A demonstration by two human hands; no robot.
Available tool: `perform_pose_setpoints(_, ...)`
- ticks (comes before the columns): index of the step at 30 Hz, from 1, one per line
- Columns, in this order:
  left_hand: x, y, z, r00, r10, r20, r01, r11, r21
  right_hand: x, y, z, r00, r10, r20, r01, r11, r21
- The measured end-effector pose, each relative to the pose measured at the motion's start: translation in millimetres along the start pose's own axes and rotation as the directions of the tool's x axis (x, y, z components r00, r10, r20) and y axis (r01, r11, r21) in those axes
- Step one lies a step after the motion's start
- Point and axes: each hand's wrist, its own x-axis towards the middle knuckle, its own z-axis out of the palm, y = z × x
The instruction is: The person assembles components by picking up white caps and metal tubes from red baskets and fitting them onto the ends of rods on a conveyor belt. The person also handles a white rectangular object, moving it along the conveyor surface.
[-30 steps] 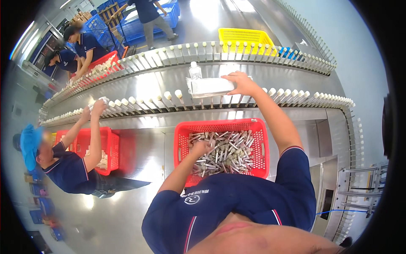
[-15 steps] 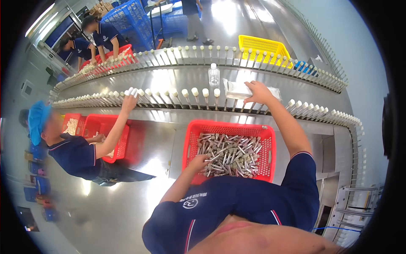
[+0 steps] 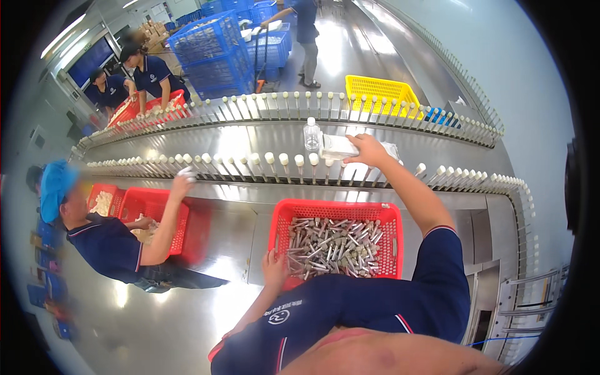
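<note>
My right hand [image 3: 367, 151] is closed on a white plastic-wrapped packet [image 3: 338, 147] above the nearer row of white-capped pegs [image 3: 314, 160]. The packet's left end comes up beside a clear plastic bottle [image 3: 311, 135] on the metal counter. In front of me is a red basket [image 3: 400, 234] filled with loose metal rods [image 3: 334, 247] with dull greyish ends. At the basket's near left corner, my left hand [image 3: 274, 269] has its fingers curled at the rim. No rod shows in that hand.
A co-worker in a blue cap [image 3: 56, 187] works at left beside a red basket [image 3: 181, 225] of pale pieces. Another peg row [image 3: 275, 106] runs behind, near a yellow basket [image 3: 383, 94]. Blue crates [image 3: 209, 56] and other people are farther back.
My left hand has left the rods and come to the basket's left rim. The packet in my right hand sits closer to the bottle. The view has tilted up slightly.
</note>
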Motion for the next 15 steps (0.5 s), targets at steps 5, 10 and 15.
perform_pose_setpoints(5,-3,-8,5,0.998,0.029,0.053,-0.033,0.996,0.079,7,-12,13,0.999,-0.026,-0.048,0.024,0.999,-0.042)
perform_pose_setpoints(10,-7,-1,7,0.992,0.006,0.127,-0.023,0.991,0.131,5,-6,8,0.997,-0.064,0.049,0.07,0.988,-0.135)
perform_pose_setpoints(15,-1,-6,5,0.988,-0.002,0.156,-0.011,0.997,0.081,26,-17,17,0.994,-0.073,-0.08,0.065,0.993,-0.095)
